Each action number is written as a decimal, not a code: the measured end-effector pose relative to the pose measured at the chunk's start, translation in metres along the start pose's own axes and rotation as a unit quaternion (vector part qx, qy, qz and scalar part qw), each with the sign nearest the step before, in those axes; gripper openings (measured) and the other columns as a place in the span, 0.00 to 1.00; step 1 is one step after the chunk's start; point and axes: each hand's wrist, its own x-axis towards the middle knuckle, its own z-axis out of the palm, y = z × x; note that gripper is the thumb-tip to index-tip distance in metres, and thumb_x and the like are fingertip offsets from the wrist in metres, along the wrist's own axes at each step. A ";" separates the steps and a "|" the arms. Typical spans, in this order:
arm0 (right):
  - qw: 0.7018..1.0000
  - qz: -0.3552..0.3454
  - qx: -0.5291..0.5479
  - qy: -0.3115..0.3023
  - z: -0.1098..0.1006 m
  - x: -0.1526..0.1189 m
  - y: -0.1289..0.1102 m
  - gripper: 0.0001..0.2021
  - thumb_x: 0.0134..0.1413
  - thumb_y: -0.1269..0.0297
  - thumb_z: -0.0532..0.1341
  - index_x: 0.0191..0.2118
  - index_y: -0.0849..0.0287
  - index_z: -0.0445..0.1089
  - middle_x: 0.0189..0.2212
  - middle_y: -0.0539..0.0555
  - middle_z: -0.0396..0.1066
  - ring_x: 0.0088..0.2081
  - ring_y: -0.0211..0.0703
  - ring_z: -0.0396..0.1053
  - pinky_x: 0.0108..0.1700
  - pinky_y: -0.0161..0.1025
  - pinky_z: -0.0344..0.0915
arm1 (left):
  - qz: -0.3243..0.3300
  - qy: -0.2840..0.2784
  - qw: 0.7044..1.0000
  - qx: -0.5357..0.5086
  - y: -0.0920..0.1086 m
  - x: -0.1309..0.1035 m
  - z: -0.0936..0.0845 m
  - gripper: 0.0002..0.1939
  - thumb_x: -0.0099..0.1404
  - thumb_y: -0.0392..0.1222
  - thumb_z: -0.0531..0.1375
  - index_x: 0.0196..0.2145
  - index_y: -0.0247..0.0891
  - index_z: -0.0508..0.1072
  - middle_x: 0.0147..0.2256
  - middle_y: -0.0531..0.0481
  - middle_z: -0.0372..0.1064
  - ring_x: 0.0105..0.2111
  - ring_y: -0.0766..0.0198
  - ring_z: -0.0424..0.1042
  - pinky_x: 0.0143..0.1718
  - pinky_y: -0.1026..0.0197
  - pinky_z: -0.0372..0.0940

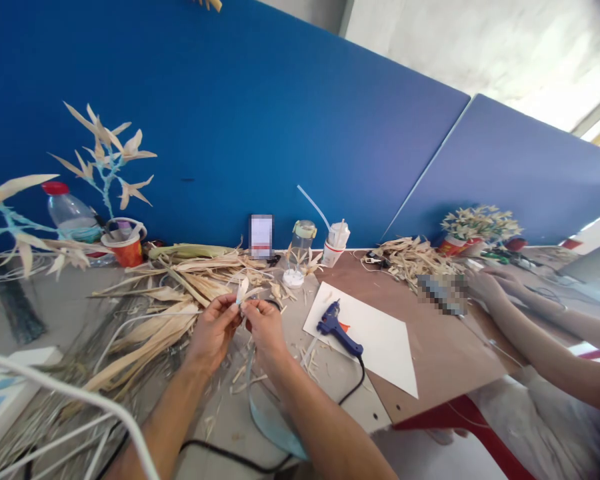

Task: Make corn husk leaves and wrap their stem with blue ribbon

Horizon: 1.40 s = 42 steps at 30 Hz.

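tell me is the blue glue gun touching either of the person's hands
Apart. The head view shows the glue gun lying on the white sheet, with bare table between it and the right hand; the left hand is farther off.

Blue partition panels (260, 113) back a grey table (55, 300), with a pale sunlit wall (480, 47) behind.

A craft workshop with shared benches: dried corn husks (165, 313) heap at nine o'clock, a blue hot-glue gun (339, 331) lies on white paper (380, 340) at centre, finished husk flowers (105, 150) stand at ten o'clock, and blue partition boards (260, 113) back the table (430, 360).
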 end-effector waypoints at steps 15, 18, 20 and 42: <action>0.997 0.061 0.032 -0.047 -0.003 0.001 -0.010 0.07 0.37 0.63 0.61 0.20 0.59 0.63 0.11 0.41 0.55 0.15 0.29 0.48 0.19 0.30 0.44 | -0.139 -0.081 0.987 -0.022 0.007 0.005 -0.017 0.06 0.51 0.35 0.67 0.28 0.31 0.75 0.22 0.53 0.65 0.20 0.71 0.63 0.22 0.68 0.63; 0.993 0.076 0.054 -0.072 -0.002 0.001 -0.010 0.08 0.35 0.63 0.63 0.20 0.59 0.63 0.12 0.42 0.58 0.15 0.30 0.53 0.21 0.30 0.49 | -0.142 -0.091 0.986 -0.006 0.010 0.003 -0.016 0.10 0.48 0.32 0.68 0.31 0.30 0.76 0.25 0.49 0.70 0.22 0.69 0.66 0.24 0.67 0.65; 0.990 0.092 0.059 -0.088 -0.003 0.000 -0.011 0.09 0.34 0.62 0.64 0.20 0.59 0.64 0.13 0.42 0.60 0.15 0.30 0.55 0.22 0.30 0.51 | -0.146 -0.097 0.985 0.002 0.011 0.003 -0.015 0.14 0.47 0.31 0.69 0.34 0.29 0.77 0.29 0.45 0.72 0.25 0.66 0.69 0.27 0.65 0.66; 0.977 0.090 -0.149 -0.123 -0.024 0.007 -0.005 0.05 0.41 0.64 0.62 0.24 0.61 0.68 0.10 0.41 0.56 0.14 0.28 0.49 0.19 0.31 0.43 | -0.183 -0.099 0.975 0.075 0.011 0.010 -0.029 0.13 0.44 0.32 0.71 0.30 0.31 0.77 0.24 0.51 0.69 0.21 0.72 0.63 0.24 0.69 0.61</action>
